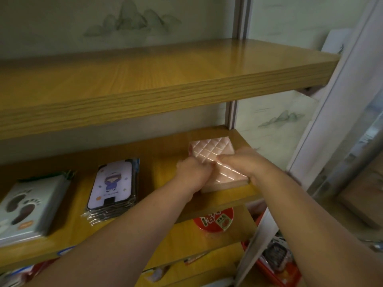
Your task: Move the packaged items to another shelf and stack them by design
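A pink stack of quilted-pattern packages (209,151) lies at the right end of the middle wooden shelf (165,162). My left hand (193,172) grips its left side with curled fingers. My right hand (240,162) holds the stack's right side, thumb on top. Further left on the same shelf lies a stack of packages with a cartoon figure (113,185), and at the far left a stack of grey-green packages with footprints (27,210).
An upper wooden shelf (165,79) hangs bare above. Below, a red round tub (214,221) stands on a lower shelf, with more packets underneath. A red basket (277,264) with goods sits at lower right beside a white upright post (257,241).
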Available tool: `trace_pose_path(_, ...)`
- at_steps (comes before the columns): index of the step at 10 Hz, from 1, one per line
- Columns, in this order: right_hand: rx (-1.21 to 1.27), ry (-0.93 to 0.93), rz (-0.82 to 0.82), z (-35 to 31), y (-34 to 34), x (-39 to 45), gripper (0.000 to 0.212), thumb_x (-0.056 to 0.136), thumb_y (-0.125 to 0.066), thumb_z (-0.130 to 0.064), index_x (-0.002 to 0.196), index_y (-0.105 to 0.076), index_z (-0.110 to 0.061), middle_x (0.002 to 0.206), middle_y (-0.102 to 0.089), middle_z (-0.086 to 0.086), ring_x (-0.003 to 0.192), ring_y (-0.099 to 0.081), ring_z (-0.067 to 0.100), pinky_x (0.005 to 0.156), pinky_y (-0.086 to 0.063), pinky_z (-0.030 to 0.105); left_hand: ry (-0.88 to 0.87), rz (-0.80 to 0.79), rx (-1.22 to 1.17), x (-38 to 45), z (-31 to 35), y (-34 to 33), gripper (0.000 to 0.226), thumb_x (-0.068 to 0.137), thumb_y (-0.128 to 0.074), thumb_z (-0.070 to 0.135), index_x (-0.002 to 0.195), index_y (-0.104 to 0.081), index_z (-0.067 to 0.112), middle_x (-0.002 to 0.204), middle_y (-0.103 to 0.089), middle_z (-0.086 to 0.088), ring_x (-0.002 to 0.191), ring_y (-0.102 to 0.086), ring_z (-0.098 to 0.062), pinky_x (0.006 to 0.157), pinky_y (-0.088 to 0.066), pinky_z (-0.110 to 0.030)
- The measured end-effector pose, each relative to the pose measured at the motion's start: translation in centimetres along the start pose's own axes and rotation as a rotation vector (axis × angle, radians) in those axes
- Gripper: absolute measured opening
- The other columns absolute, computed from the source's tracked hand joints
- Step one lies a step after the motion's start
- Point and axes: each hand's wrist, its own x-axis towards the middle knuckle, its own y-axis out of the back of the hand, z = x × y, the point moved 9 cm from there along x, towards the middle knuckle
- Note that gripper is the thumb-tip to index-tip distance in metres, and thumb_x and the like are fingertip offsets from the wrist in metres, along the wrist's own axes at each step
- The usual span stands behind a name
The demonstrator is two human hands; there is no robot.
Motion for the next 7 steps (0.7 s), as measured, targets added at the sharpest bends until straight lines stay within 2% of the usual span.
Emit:
trace_pose_path(1, -0.091, -0.005, 0.016, -0.2, 0.1, -0.2, 0.055, 0.072, -0.071, -0.052, 0.109, -0.068, -0.012, 0.093, -0.067, 0.004, 0.085, -0.066, 0.023, 0.071, -0.055, 0.034, -0.026, 0.055, 0.117, 0.0, 0.5, 0.2, 0.056, 0.098, -0.055, 0.044, 0.144, -0.048, 0.014, 0.148, -0.044, -0.014, 0.132, -0.045, -0.033, 0.108, -0.036, -0.033)
trace_pose_path(2, -0.178, 0.025, 0.054, -0.6, 0.1, -0.4, 0.052, 0.072, -0.066, -0.053, 0.105, -0.068, -0.012, 0.095, -0.069, 0.007, 0.088, -0.066, 0.026, 0.074, -0.056, 0.036, -0.002, 0.129, 0.103, 0.0, 0.2, 0.8, 0.067, 0.092, -0.063, 0.046, 0.144, -0.044, 0.007, 0.146, -0.042, -0.018, 0.127, -0.049, -0.034, 0.104, -0.041, -0.036)
trace_pose_path(3, -0.231, 0.033, 0.077, -0.9, 0.1, -0.7, 0.050, 0.075, -0.064, -0.052, 0.107, -0.066, -0.014, 0.092, -0.064, 0.005, 0.088, -0.063, 0.027, 0.069, -0.050, 0.033, -0.028, 0.133, 0.111, 0.0, 0.3, 0.6, 0.065, 0.092, -0.064, 0.045, 0.141, -0.047, 0.006, 0.143, -0.045, -0.018, 0.127, -0.048, -0.034, 0.105, -0.043, -0.039)
trace_pose_path(4, -0.310, 0.043, 0.151, -1.5, 0.6, -1.3, 0.056, 0.081, -0.062, -0.054, 0.113, -0.067, -0.007, 0.099, -0.064, 0.011, 0.095, -0.063, 0.033, 0.072, -0.047, 0.033, -0.033, 0.086, 0.071, 0.1, 0.4, 0.8, 0.072, 0.091, -0.060, 0.053, 0.145, -0.045, 0.008, 0.148, -0.047, -0.015, 0.130, -0.049, -0.034, 0.106, -0.042, -0.038)
trace_pose_path(5, -0.406, 0.111, 0.266, -2.3, 1.1, -2.8, 0.067, 0.088, -0.054, -0.059, 0.129, -0.061, -0.006, 0.127, -0.058, 0.021, 0.113, -0.058, 0.038, 0.080, -0.047, 0.037, -0.093, 0.055, 0.106, 0.0, 0.5, 2.0, 0.076, 0.092, -0.052, 0.061, 0.147, -0.044, 0.010, 0.149, -0.051, -0.015, 0.132, -0.051, -0.032, 0.106, -0.040, -0.035)
trace_pose_path(6, -0.437, 0.185, 0.278, -3.0, 1.4, -5.1, 0.067, 0.092, -0.051, -0.056, 0.142, -0.050, -0.011, 0.138, -0.048, 0.021, 0.126, -0.047, 0.040, 0.098, -0.045, 0.045, -0.221, 0.079, 0.284, -1.7, 0.9, 4.3, 0.074, 0.095, -0.046, 0.062, 0.149, -0.042, 0.011, 0.148, -0.051, -0.016, 0.133, -0.049, -0.033, 0.105, -0.039, -0.037)
trace_pose_path(7, -0.484, 0.346, 0.263, -4.4, 1.5, -7.5, 0.053, 0.094, -0.054, -0.048, 0.133, -0.056, -0.013, 0.119, -0.056, 0.016, 0.118, -0.052, 0.037, 0.097, -0.044, 0.043, -0.368, 0.154, 0.398, -3.4, 0.9, 7.1, 0.055, 0.103, -0.042, 0.044, 0.146, -0.048, 0.010, 0.149, -0.051, -0.014, 0.137, -0.045, -0.032, 0.111, -0.034, -0.037)
